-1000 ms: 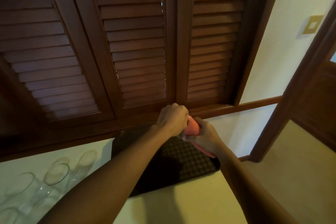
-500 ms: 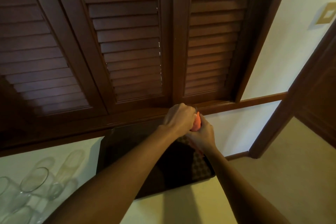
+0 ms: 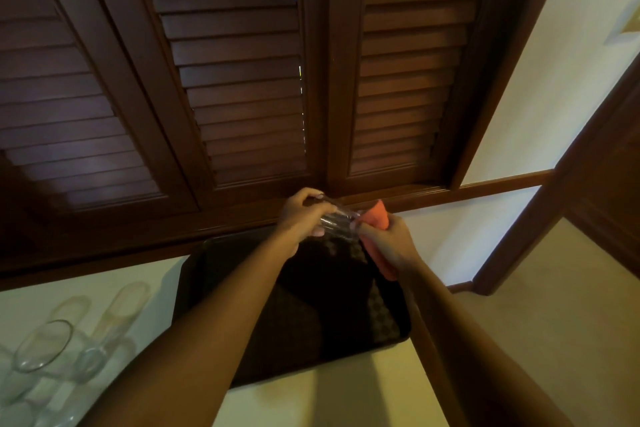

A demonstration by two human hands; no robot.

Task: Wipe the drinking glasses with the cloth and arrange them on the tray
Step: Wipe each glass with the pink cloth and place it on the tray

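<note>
Clear empty drinking glasses [image 3: 41, 345] are standing on the pale counter [image 3: 311, 399] at far left. The left hand [image 3: 301, 218] is gripping a clear glass tumbler [image 3: 337, 220] above the dark rectangular tray [image 3: 214, 274] — the right hand [image 3: 388, 243] is clutching an orange cloth [image 3: 377, 217] against its end.

My hands have drawn apart since a moment ago: the glass [image 3: 337, 221] now shows clear between them, gripped in my left hand [image 3: 302, 219], while my right hand [image 3: 388, 242] pulls the orange cloth [image 3: 376, 216] back to its mouth, no longer tucked behind my left knuckles.
</note>
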